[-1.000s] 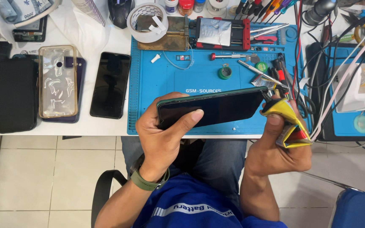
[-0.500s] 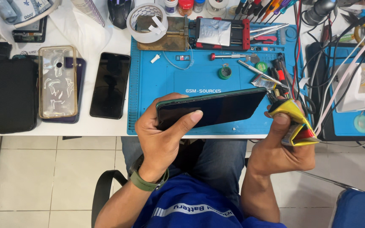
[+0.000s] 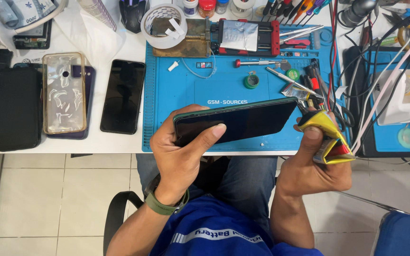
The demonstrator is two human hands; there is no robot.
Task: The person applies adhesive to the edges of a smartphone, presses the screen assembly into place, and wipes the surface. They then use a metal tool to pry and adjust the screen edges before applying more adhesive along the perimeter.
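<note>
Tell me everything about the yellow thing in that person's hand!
The yellow tube looks like soft, shiny metal or foil, with red patches near its lower end. It is badly crumpled and folded, squeezed nearly flat. The right hand grips it, thumb pressed on its upper part. Its top end points up toward the corner of the dark phone that the left hand holds over the blue mat. Whether the tip touches the phone cannot be told.

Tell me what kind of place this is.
Probably a phone repair bench: a blue work mat strewn with small tools, spare phones laid aside, and a phone held in the left hand.
</note>
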